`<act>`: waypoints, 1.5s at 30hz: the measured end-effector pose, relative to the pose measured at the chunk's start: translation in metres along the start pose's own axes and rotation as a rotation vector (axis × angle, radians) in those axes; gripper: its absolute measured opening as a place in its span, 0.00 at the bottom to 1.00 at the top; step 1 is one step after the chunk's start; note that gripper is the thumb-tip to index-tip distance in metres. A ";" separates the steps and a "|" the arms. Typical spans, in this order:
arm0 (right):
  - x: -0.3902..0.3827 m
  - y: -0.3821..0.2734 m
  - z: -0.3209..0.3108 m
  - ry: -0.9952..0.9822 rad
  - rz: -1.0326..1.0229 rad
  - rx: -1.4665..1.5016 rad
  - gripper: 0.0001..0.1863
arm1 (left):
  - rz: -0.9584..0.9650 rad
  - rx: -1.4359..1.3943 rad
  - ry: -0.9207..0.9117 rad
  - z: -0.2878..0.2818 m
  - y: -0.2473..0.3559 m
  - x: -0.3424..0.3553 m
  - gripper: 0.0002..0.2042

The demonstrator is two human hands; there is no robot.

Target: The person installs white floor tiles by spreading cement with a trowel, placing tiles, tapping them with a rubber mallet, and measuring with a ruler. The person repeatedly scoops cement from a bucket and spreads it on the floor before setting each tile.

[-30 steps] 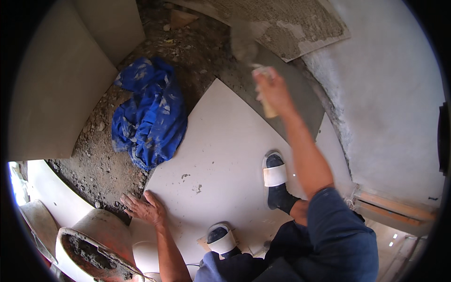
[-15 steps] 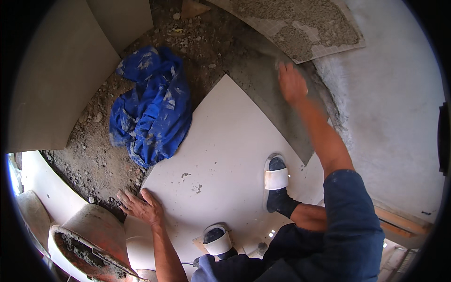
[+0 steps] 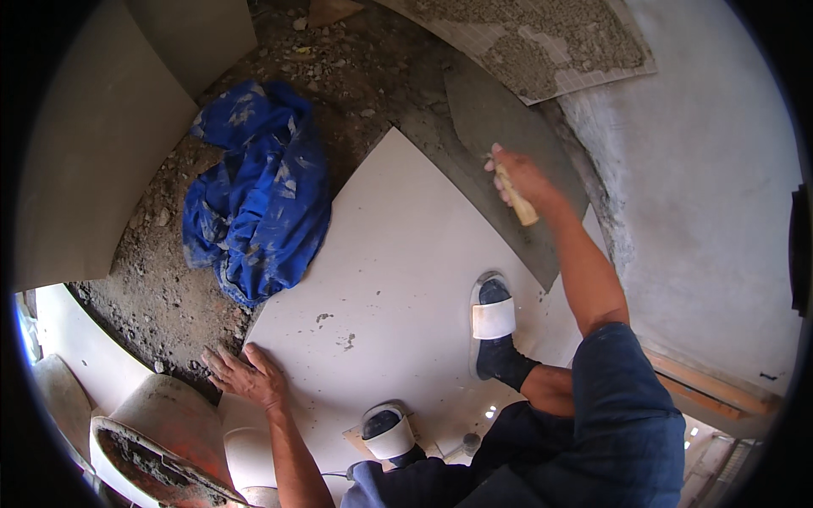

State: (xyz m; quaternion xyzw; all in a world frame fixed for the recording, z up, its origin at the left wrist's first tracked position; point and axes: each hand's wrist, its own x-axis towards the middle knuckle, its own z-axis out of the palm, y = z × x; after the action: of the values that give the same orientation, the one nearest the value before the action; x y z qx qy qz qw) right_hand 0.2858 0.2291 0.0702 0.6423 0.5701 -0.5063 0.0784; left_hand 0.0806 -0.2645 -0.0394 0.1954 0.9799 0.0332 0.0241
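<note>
My right hand (image 3: pixel 522 179) grips the yellowish wooden handle (image 3: pixel 518 201) of a trowel over the grey mortar bed (image 3: pixel 544 264) on the right side of the floor; the metal blade blends into the mortar and is hard to make out. My left hand (image 3: pixel 247 374) rests with fingers spread at the left edge of a large white floor tile (image 3: pixel 389 245), beside bare rubble (image 3: pixel 182 330). Both my feet, in socks and white-strapped slides, are on the white tile.
A crumpled blue cloth (image 3: pixel 258 195) lies on the rubble. Grey panels (image 3: pixel 102 169) stand at left. A dirty bucket (image 3: pixel 152 423) with cement is at lower left. A mortar-crusted tile piece (image 3: pixel 550 63) lies at the top, beside a pale wall (image 3: pixel 703 195) on the right.
My right hand with the trowel has swept right, then come back a little toward me over the mortar. My left hand has stayed on the tile edge; the view has shifted slightly.
</note>
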 end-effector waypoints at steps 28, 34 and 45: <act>0.023 -0.029 -0.015 0.466 -0.355 -1.045 0.30 | -0.006 -0.037 0.033 -0.001 0.001 0.000 0.27; 0.003 -0.039 -0.027 0.121 -0.020 -0.425 0.29 | -0.004 -0.047 0.016 0.000 0.000 -0.002 0.26; -0.024 -0.047 -0.022 0.435 -0.353 -1.065 0.27 | -0.010 -0.077 0.020 0.002 -0.001 -0.003 0.25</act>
State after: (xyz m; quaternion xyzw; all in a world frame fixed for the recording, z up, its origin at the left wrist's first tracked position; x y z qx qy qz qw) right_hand 0.2637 0.2442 0.1208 0.4993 0.8462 -0.0133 0.1857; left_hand 0.0835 -0.2669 -0.0415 0.1891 0.9790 0.0727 0.0221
